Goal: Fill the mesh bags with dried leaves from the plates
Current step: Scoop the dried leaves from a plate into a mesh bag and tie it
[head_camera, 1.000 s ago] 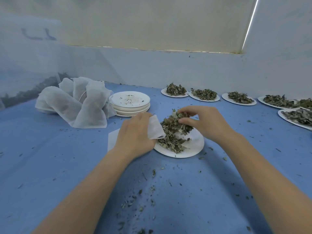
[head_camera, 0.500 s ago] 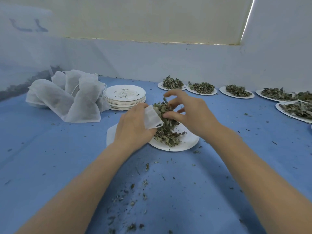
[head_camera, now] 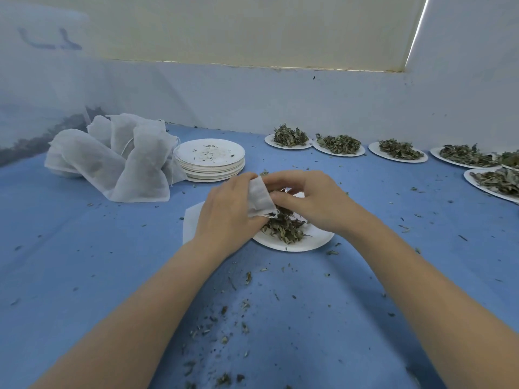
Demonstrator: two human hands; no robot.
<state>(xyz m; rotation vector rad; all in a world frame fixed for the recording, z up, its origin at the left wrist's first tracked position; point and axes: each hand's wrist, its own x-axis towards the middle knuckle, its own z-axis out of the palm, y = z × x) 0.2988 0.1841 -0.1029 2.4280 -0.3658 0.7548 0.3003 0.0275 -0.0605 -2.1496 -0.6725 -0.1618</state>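
My left hand (head_camera: pixel 230 211) pinches the mouth of a white mesh bag (head_camera: pixel 259 199), whose opening faces right, toward my right hand (head_camera: pixel 311 202). That hand's fingers are curled over a clump of dried leaves (head_camera: pixel 283 227) right at the opening, just above the paper plate (head_camera: pixel 314 241) on the blue counter (head_camera: pixel 84 262). The push has to run leftward into the bag, I judge. Farther out, filled bags (head_camera: pixel 112 161) lie left, beside stacked empty plates (head_camera: pixel 210 160); more leaf plates (head_camera: pixel 339 146) line the back.
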